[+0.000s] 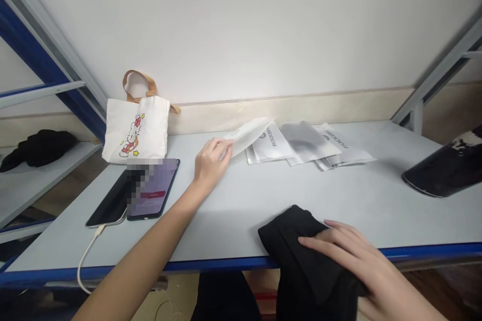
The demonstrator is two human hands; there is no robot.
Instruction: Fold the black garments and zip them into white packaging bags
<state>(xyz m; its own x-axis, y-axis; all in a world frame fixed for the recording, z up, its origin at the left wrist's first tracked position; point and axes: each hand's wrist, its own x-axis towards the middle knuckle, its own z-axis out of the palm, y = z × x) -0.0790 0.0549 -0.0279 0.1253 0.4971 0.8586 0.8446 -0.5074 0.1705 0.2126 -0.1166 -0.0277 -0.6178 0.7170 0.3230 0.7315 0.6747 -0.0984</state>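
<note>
My left hand [213, 161] pinches the near edge of a translucent frosted plastic bag [250, 133], tilted up off the desk. Beside it lie more frosted bags with dark lettering: one printed bag [274, 144], a bag with something dark inside or under it [307, 141], and a small stack of bags [344, 148]. Over the desk's front edge, my right hand [344, 251] has hold of a folded black cloth [301, 246], its thumb hidden beneath. Part of the cloth rests on the desk and the rest hangs toward my lap.
On the left stand a white tote bag [137, 130] with tan handles and two phones, a black one [113, 198] and one with a lit screen [154, 200]. A white cable [85, 261] runs off the desk. A dark cylindrical object [446, 168] lies at the right.
</note>
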